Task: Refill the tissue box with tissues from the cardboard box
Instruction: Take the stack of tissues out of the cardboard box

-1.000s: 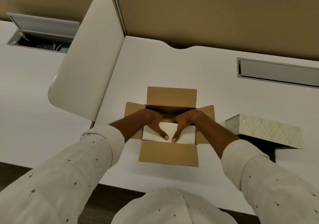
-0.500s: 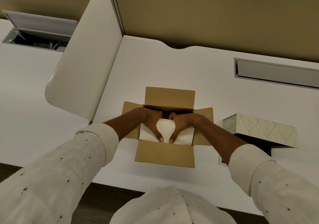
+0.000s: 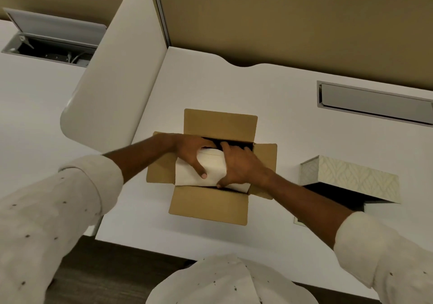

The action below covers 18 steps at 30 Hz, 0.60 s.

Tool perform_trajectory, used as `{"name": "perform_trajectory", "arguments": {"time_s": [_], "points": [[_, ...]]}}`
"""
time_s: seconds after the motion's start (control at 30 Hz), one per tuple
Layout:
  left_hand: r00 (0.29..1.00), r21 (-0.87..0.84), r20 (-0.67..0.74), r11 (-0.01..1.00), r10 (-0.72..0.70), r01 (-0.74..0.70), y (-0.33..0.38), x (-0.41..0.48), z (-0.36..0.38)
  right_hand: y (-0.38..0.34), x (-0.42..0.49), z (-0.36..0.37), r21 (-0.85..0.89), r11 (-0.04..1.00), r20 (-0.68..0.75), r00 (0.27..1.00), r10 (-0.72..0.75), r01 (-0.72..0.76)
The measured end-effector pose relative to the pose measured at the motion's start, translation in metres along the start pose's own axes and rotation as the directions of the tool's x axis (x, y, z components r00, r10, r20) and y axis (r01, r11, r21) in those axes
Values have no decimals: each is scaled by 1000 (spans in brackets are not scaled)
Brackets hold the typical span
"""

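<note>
Tissues (image 3: 212,170), a white folded stack, are now gripped from both sides and have been raised: half a second ago the stack lay flat and low inside the cardboard box, and it is now seen lifted and bowed, its far edge curved over between the two hands and its near edge just above the box's front flap. The left hand (image 3: 191,150) is clamped on the stack's left end, thumb laid across the top and the other fingers tucked behind, out of sight. The right hand (image 3: 236,166) is clamped on the right end, fingers wrapped over the far edge and the thumb pressed at the near lower corner.

Around them the cardboard box (image 3: 208,206) stands open near the front edge of the worktop (image 3: 269,88), all four flaps folded outward. The tissue box (image 3: 351,177) is set well to the right, toward the worktop's right edge, with its patterned shell tilted up and a dark opening shown beneath; nothing white can be seen in it.

From this it is judged that the extraction step is under way and the transfer not yet begun. The stack must next be carried clear of the flaps and across to the right; as it is soft and already bending, a firm two-sided hold will be needed so that no sheets slide out.
</note>
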<state>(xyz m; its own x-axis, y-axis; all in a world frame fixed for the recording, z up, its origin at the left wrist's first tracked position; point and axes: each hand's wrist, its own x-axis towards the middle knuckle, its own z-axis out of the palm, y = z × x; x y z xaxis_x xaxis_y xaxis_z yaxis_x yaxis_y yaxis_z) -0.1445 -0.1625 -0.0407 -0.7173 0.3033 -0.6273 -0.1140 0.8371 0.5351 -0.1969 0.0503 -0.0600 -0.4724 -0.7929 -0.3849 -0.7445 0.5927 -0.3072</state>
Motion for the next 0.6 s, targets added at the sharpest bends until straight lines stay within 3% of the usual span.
{"name": "perform_trajectory", "arguments": {"time_s": [0.1, 0.2, 0.33, 0.43, 0.6], "points": [[998, -75, -67, 997, 1, -6, -6, -12, -2, -1, -8, 10, -45, 997, -215, 974, -78, 70], [994, -166, -110, 986, -14, -4, -10, -20, -1, -1, -10, 13, -100, 986, -303, 940, -158, 133], [979, -313, -199, 949, -33, -32, -14, -29, -3, 3, -15, 20, -141, 976, -361, 909, -208, 167], [953, -431, -295, 900, -72, -65, -19, -39, -2, 12, -20, 21, -80, 987, -382, 911, -157, 137], [932, -455, -353, 885, -79, -97, -18, -52, 17, 18, -23, 18, -34, 993, -413, 904, -114, 110]]}}
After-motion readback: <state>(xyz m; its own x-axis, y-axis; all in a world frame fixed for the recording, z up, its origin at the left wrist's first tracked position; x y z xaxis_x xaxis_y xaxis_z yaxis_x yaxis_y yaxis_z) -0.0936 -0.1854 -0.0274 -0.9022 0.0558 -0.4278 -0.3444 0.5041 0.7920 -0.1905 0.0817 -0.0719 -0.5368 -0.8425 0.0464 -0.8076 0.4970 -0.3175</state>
